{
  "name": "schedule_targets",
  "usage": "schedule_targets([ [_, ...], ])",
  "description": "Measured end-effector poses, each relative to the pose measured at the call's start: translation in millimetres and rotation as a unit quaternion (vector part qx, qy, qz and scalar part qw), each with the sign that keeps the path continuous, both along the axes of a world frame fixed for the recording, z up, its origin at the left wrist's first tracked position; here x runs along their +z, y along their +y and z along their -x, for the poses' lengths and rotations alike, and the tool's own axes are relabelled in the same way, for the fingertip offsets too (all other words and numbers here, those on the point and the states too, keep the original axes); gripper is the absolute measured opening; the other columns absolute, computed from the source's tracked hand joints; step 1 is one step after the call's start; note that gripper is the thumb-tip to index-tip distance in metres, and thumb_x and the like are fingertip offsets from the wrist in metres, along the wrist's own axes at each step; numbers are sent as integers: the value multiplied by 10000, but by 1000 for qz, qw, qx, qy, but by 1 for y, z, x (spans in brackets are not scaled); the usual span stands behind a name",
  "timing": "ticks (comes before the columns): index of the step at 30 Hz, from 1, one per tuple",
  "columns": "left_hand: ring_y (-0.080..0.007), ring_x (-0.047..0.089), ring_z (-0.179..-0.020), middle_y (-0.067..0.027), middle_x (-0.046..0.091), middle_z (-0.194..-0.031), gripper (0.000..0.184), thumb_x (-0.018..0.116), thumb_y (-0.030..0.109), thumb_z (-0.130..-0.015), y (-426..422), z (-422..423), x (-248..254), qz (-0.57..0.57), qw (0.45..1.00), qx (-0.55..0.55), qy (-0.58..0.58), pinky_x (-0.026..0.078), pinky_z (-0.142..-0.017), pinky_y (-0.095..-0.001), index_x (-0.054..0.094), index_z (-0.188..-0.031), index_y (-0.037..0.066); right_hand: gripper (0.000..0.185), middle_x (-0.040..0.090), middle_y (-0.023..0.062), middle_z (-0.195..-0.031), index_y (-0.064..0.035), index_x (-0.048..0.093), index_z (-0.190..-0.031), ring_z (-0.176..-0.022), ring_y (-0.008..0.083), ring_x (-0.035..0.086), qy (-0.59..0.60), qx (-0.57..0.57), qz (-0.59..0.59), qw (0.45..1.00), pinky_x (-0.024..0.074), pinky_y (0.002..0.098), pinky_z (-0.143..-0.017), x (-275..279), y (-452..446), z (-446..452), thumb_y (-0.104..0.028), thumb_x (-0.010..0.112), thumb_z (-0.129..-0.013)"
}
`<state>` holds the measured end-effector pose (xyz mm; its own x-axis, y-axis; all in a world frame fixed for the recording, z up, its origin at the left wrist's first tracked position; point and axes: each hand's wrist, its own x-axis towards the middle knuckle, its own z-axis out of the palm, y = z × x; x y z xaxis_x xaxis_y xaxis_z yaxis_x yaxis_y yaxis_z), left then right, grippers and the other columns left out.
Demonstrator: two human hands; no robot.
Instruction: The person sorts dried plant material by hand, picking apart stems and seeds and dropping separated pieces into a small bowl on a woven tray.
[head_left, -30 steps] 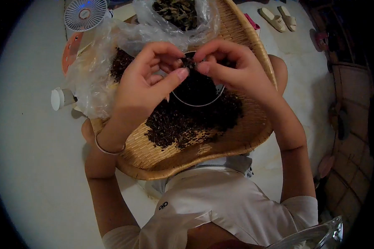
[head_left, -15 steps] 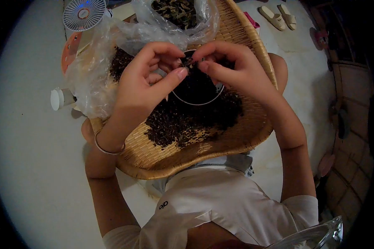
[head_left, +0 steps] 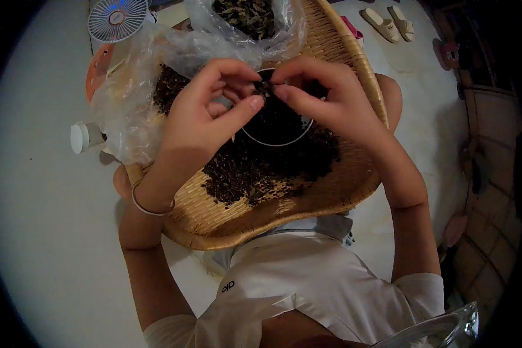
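Observation:
My left hand (head_left: pixel 217 101) and my right hand (head_left: pixel 322 93) meet above a round, white-rimmed bowl (head_left: pixel 277 144). Between their fingertips is a small dark dried piece (head_left: pixel 263 88), pinched from both sides. Dark crumbly bits fill much of the bowl, whose far side the hands partly hide. The bowl stands on a woven basket tray (head_left: pixel 203 217), with more dark crumbs (head_left: pixel 238 174) spread around and in front of it. A clear plastic bag (head_left: pixel 127 124) lies against my left forearm.
An open plastic bag with dried leaves (head_left: pixel 246 17) lies at the tray's far end. Left of the tray are a small fan (head_left: pixel 118 18), an orange object (head_left: pixel 98 72) and a white-lidded container (head_left: pixel 87 138). Slippers (head_left: pixel 381 25) rest on the floor at the upper right.
Both hands stay almost in place, with slight shifts of the fingertips around the dark piece. The bowl appears very slightly higher in view.

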<state>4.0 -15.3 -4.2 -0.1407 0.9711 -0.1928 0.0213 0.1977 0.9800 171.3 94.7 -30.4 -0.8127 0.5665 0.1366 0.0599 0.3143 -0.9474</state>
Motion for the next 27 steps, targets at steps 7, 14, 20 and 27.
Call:
schedule_targets([
  [7,-60,480,-805,-12,495,-866,282,619,40,-780,1,-1,2,28,999,-13,-29,428,-607,-168,494,-1032,30,192,605,78,-731,-37,592,-884,-678,138,590,-7,11,-27,1000,468,272,-636,3,0,0,-191,592,-769],
  [14,-49,475,-799,-4,491,-855,280,620,49,-782,1,1,1,44,998,-20,-36,410,-572,-152,495,-1032,31,204,602,71,-751,-29,583,-876,-708,132,589,-21,21,13,999,466,269,-659,2,1,-1,-197,573,-762],
  [20,-63,472,-808,-8,491,-861,275,621,45,-778,1,-1,1,35,999,-23,-20,412,-671,-176,497,-1024,28,211,586,36,-714,-36,589,-865,-667,95,556,-49,34,46,997,447,246,-620,7,0,-2,-227,602,-777],
  [27,-61,477,-814,-8,494,-864,273,620,48,-780,1,1,-1,23,999,-28,-23,420,-640,-170,501,-1025,38,188,582,20,-698,-33,594,-868,-653,72,542,-55,44,59,996,437,231,-593,6,2,-3,-203,602,-787],
])
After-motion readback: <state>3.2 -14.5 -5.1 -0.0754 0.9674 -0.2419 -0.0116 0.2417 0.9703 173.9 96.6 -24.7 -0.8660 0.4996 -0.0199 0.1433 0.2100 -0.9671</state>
